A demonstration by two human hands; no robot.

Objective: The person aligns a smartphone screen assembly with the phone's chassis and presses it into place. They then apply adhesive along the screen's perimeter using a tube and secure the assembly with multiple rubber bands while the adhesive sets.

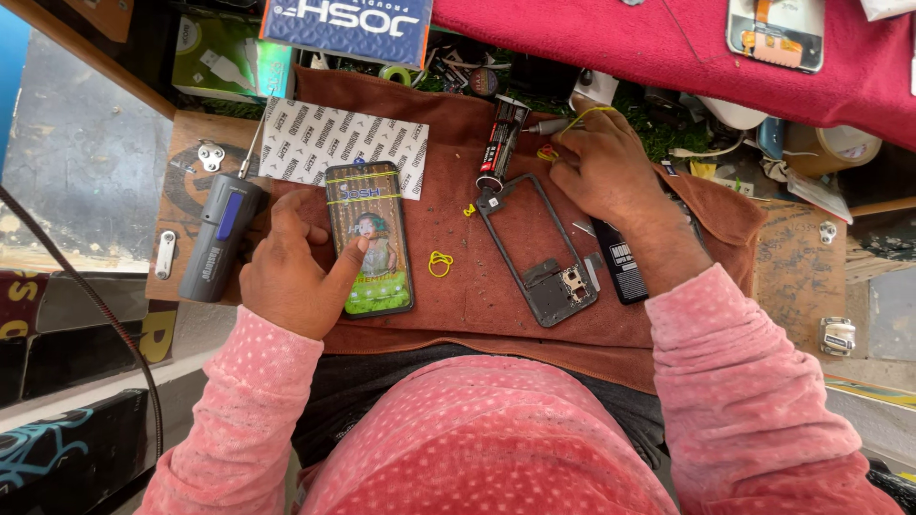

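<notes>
Your left hand point(291, 267) lies loosely curled at about eight o'clock on the brown cloth point(496, 315), its thumb pressed flat on the lit screen of a smartphone point(369, 238) that lies face up and is bound by thin yellow rubber bands. Just at nine o'clock from that hand sits a grey electric screwdriver point(218, 238) with a blue strip, resting on the wooden board point(191, 143). Your right hand point(606, 167) is up at one o'clock, fingers bunched and closed around a loop of yellow rubber band point(584, 116) (what else it pinches, if anything, cannot be told). Near the middle of the cloth, between your hands, lies an empty black phone frame point(534, 248), tilted, with a small circuit board at its lower end. A black glue tube point(501, 143) lies at twelve o'clock, its lower end touching the frame's top corner. A loose yellow rubber band point(440, 264) lies between the smartphone and the frame. A flat black battery-like slab point(622, 267) lies just under your right wrist, at three o'clock from the frame.
</notes>
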